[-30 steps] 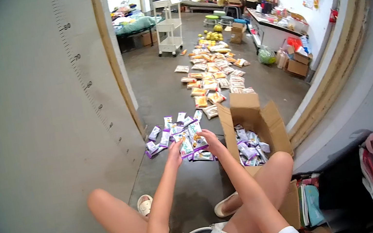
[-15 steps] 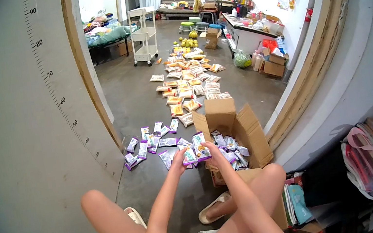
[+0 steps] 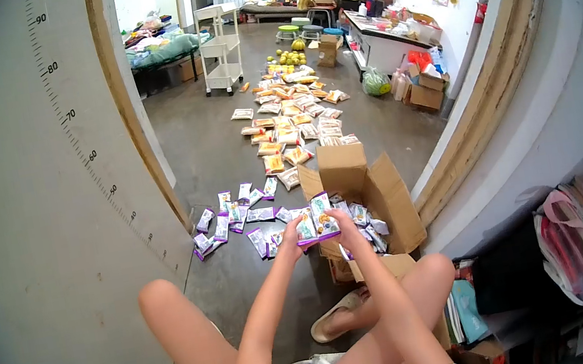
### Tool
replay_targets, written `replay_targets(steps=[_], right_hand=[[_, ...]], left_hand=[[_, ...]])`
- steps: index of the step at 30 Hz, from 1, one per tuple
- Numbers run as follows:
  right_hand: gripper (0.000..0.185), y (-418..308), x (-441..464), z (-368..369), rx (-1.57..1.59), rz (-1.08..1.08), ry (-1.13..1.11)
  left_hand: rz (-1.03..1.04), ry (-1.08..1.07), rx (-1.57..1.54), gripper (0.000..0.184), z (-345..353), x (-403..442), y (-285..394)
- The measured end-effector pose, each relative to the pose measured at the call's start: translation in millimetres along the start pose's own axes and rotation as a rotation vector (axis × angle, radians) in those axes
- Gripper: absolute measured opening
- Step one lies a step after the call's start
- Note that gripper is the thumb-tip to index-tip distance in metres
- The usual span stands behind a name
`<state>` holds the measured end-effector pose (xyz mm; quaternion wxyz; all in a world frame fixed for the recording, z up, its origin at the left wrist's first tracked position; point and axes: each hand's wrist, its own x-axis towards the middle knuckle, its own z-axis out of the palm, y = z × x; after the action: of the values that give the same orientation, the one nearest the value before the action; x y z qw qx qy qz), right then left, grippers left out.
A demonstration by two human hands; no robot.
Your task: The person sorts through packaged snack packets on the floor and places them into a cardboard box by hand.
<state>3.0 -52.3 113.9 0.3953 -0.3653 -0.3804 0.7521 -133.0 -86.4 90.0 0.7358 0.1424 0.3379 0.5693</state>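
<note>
- Presently, in the head view, the left hand is partly closed, with its fingers and thumb gripping a small white plastic packet with purple ends.
- The right hand is also partly closed, and it holds a second packet of the same kind. The two packets are side by side, with their printed faces turned up.
- The pair has just shifted a little toward the open brown cardboard carton, and in this view it overlaps the left edge. So both packets are in the hands; how high above the carton's edge they are, I cannot tell.
- Inside the carton, there is a loose heap of similar white-and-purple packets.
- To the left of the carton, more loose packets are scattered on the grey, smooth floor.
- Beyond the carton, a long spread of flat, clear-wrapped orange and cream packages goes away from the person, and round yellow-green fruits lie past it.
</note>
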Motion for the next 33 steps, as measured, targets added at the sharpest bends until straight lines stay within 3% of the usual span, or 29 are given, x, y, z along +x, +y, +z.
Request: replay_targets(steps=[5,18,21,33], right_hand=[[0.024,-31.5,-29.4,-21.2,-0.087,0.052,0.048],[0.025,-17.8,-54.3,-121.2,0.169,-0.049,0.22],[0.026,-7.1,-54.3,-131.8,0.175,-0.042,0.236],[0.026,4.4,-59.5,-136.6,0.207,-0.051,0.289]], left_hand=[[-0.028,-0.1,0.004,0.034,15.4,18.4,-15.6],[-0.154,-0.125,0.111,0.03,70.7,48.9,-91.2],[-0.206,-0.081,0.088,0.025,68.9,50.0,-96.7],[-0.308,-0.031,0.131,0.034,68.1,53.3,-104.9]])
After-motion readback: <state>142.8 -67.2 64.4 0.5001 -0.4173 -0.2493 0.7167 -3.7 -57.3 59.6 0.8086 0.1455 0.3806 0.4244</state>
